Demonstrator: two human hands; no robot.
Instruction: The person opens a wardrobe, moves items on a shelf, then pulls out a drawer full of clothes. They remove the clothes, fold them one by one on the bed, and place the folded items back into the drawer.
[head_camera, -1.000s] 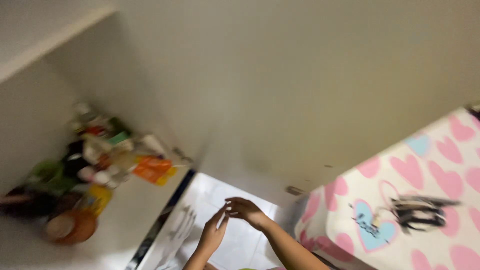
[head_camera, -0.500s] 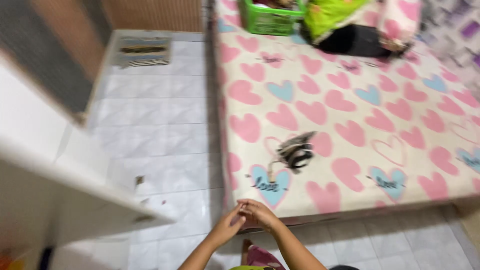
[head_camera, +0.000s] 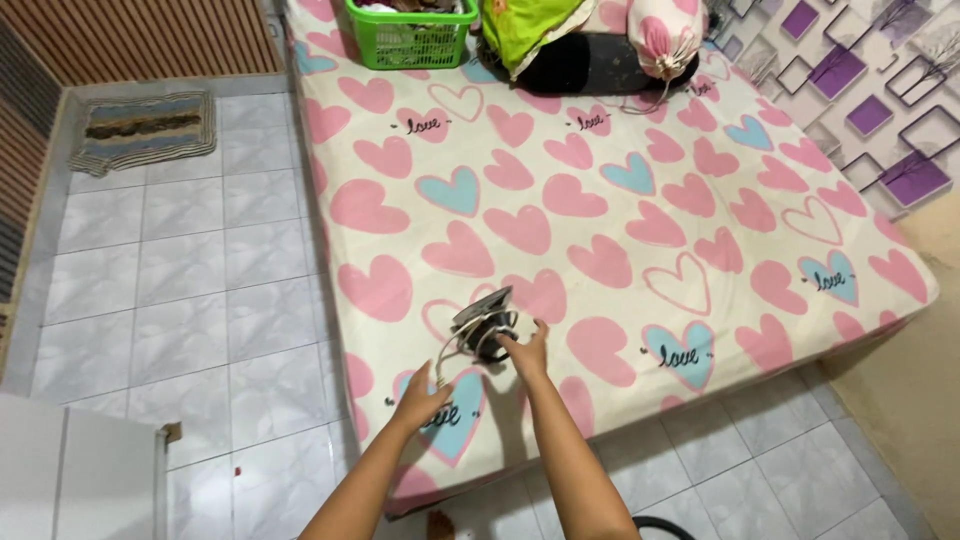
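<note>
From the head camera, looking down, a bed covered in a cream sheet printed with pink and blue hearts (head_camera: 620, 210) fills the middle and right of the scene, with pale grey marbled floor tiles (head_camera: 180, 270) to its left and along its near edge. Near the near-left corner of the bed lies a small dark bundle of coiled cable with a flat grey block on top (head_camera: 482, 322), a thin pale cord trailing from it toward the near side. The right hand (head_camera: 527, 350) reaches onto the sheet with its fingers (head_camera: 541, 331) spread, their tips touching the near-right side of the bundle; the fingers are open and not closed round anything. The left hand (head_camera: 421, 403) rests lower and further left, over a blue heart just beside the trailing cord, fingers loosely extended; whether it has hold of the cord cannot be told. Both bare forearms rise from the near edge of the view. At the far end of the bed stand a green plastic lattice basket (head_camera: 412, 38), a lime-green cloth (head_camera: 522, 28) draped over a black cushion (head_camera: 590, 62), and a pink and white tied bundle (head_camera: 662, 40). A striped woven mat (head_camera: 145, 125) lies on the far-left floor, and a white cabinet corner (head_camera: 80, 470) shows near left.
</note>
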